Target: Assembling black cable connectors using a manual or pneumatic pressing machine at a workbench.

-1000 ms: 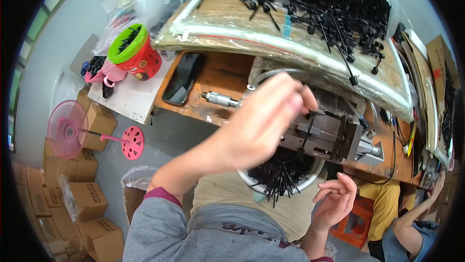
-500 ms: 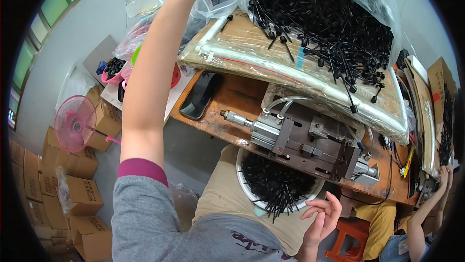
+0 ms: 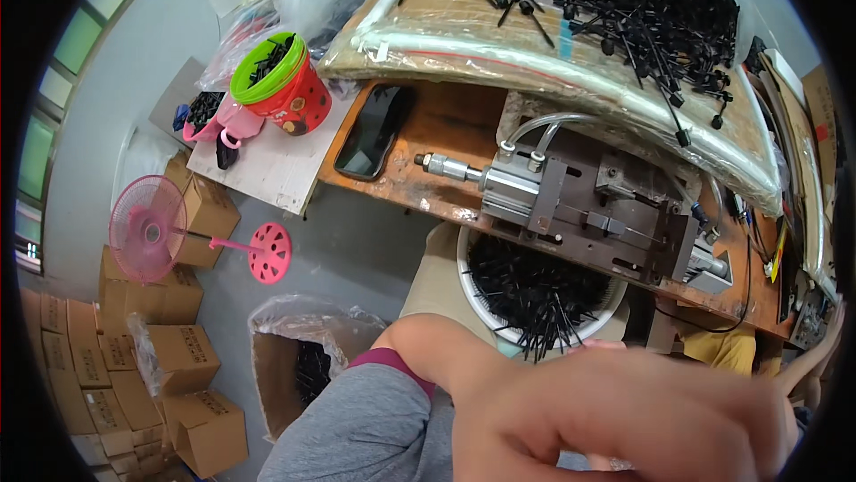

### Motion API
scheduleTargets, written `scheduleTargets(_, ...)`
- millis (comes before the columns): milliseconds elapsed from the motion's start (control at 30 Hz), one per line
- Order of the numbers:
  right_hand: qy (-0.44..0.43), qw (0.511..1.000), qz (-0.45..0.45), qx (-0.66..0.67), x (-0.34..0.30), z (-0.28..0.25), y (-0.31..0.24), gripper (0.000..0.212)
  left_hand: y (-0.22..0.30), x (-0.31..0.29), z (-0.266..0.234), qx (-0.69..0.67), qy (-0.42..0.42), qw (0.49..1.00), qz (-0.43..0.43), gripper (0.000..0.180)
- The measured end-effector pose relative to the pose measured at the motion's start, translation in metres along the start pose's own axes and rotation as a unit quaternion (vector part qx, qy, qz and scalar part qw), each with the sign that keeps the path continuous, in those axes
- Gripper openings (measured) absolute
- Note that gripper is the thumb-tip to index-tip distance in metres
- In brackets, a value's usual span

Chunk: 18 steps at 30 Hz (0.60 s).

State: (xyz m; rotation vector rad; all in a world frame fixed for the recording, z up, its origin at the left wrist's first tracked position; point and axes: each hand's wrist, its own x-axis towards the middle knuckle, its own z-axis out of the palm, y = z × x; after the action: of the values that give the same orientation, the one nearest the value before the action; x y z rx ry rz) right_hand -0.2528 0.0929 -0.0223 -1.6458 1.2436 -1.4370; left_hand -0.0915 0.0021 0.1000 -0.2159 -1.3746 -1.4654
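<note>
My left hand (image 3: pixel 615 411) looms large and blurred at the bottom of the view. Its fingers look bent, but smear hides their tips and anything they may hold. Only a sliver of my right hand (image 3: pixel 608 345) peeks out behind it, its fingers hidden. Just beyond them, a white round basket (image 3: pixel 467 290) full of thin black plastic parts (image 3: pixel 535 290) rests at my lap. Above the basket, at the table's edge, lies a metal fixture with pneumatic cylinders (image 3: pixel 513 192) and clear hoses. Neither hand touches the fixture.
A black phone (image 3: pixel 370 139) lies on the wooden table (image 3: pixel 446 107). Behind it, a plastic-wrapped board (image 3: pixel 499 49) bears a heap of black parts (image 3: pixel 615 9). Leftward are a red-green bucket (image 3: pixel 290 94), a pink fan (image 3: pixel 147 228), cartons (image 3: pixel 160 357) and a lined box (image 3: pixel 276 366). Another person's arm (image 3: pixel 816 353) shows at right.
My left arm has swung from the upper left, over the table, down to the bottom centre, uncovering the bucket. My right hand is now mostly hidden behind it. The view has shifted slightly.
</note>
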Motion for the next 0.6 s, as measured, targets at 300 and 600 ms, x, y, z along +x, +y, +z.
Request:
scheduleTargets(300,0.021,0.998,0.044,0.034,-0.011,0.006,0.007,0.012,0.004,-0.014,-0.001,-0.149,-0.047,0.988,-0.005,0.022)
scheduleTargets(600,0.007,0.998,0.068,0.017,-0.004,0.009,0.012,0.013,0.024,-0.087,-0.106,0.501,0.386,0.774,0.018,0.007)
